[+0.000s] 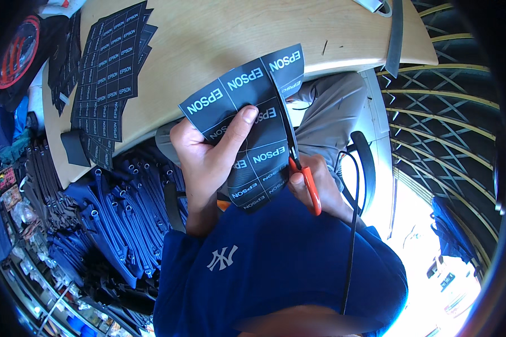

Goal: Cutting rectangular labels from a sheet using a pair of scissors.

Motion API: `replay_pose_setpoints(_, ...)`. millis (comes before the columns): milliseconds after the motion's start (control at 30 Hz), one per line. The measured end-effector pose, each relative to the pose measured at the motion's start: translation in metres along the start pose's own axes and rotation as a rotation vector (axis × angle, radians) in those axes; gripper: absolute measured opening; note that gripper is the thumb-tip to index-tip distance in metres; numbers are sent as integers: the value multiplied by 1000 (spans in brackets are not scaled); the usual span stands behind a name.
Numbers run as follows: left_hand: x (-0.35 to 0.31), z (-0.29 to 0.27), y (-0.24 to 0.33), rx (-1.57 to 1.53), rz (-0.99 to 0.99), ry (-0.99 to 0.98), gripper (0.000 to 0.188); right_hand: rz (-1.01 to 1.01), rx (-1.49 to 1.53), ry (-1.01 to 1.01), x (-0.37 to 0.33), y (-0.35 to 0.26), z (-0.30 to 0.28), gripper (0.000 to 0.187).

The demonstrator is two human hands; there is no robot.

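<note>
My left hand [211,151] grips a dark sheet of labels [267,132], its thumb lying on the front face. The sheet carries rows of white lettering and thin grid lines, and it is held up in front of my chest. In my right hand [327,188] is a pair of scissors [312,194] with orange handles. Their dark blades lie along a grid line near the sheet's right side, where a strip partly stands apart from the rest. Much of my right hand's fingers is hidden behind the sheet and handles.
On the light wooden table [208,33] lies a fanned stack of similar sheets [112,62], with a small dark piece [75,147] by its edge. Blue straps with metal rings [118,219] hang at the left. A folding lattice gate [444,106] stands right, near a chair armrest [364,168].
</note>
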State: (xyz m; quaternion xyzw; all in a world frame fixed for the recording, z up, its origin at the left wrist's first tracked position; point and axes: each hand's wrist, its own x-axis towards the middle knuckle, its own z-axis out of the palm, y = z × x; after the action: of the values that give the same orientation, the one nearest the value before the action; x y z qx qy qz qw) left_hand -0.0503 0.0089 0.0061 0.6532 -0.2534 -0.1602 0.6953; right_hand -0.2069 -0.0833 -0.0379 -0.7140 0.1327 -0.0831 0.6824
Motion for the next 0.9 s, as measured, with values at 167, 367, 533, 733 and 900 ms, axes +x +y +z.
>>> replay_pose_setpoints(167, 0, -2, 3, 11, 14, -29, 10, 0, -30, -30, -3, 9, -3, 58)
replay_pose_setpoints(367, 0, -4, 5, 48, 57, -54, 9, 4, 30, -41, -3, 8, -3, 67)
replay_pose_setpoints(533, -2, -5, 8, 77, 63, -39, 10, 47, 76, -94, -4, 13, -4, 74)
replay_pose_setpoints(733, -4, -6, 11, 172, 98, -68, 10, 2, 66, -70, -7, 15, -3, 76)
replay_pose_setpoints(900, -3, -7, 11, 191, 118, -101, 10, 4, 69, -62, -6, 14, -1, 74)
